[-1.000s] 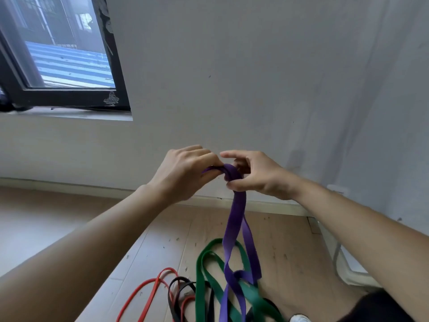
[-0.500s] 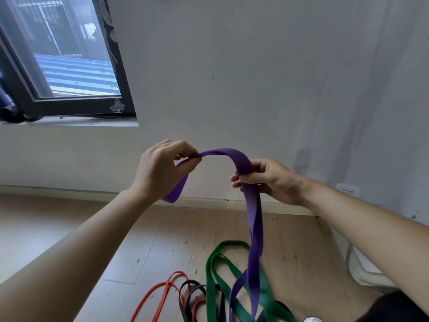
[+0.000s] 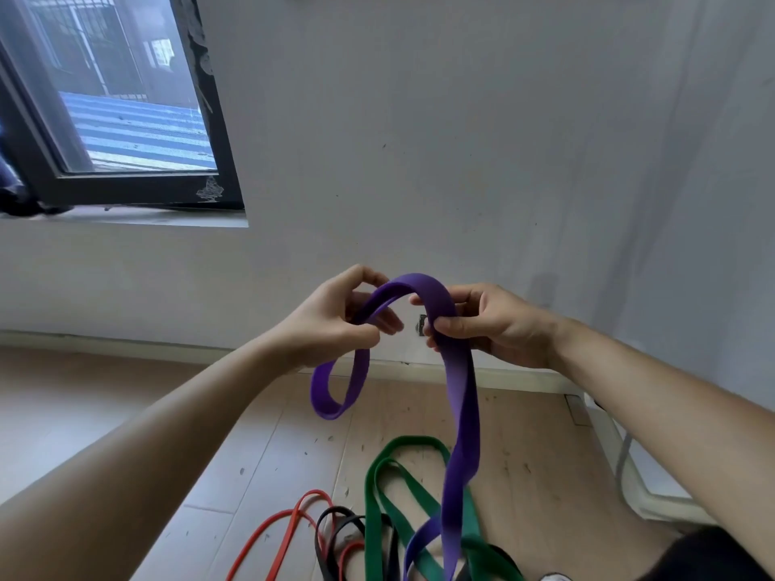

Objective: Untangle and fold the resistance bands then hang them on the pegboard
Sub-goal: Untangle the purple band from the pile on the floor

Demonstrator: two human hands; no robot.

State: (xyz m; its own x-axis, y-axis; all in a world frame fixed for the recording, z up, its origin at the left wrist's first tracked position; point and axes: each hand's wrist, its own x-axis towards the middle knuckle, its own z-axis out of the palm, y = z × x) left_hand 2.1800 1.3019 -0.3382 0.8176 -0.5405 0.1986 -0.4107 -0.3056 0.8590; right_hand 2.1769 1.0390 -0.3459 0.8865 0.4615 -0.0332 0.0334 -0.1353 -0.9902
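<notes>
Both hands are holding the purple resistance band [image 3: 460,396]: left hand [image 3: 331,325] pinching its short loop, right hand [image 3: 490,320] gripping the long hanging strands beside it.

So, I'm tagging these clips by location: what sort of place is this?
Likely a spare indoor room, perhaps at home, rather than a fitted gym: a bare white wall, a black-framed window, and a pale plank floor where a green resistance band lies loose among others.
</notes>
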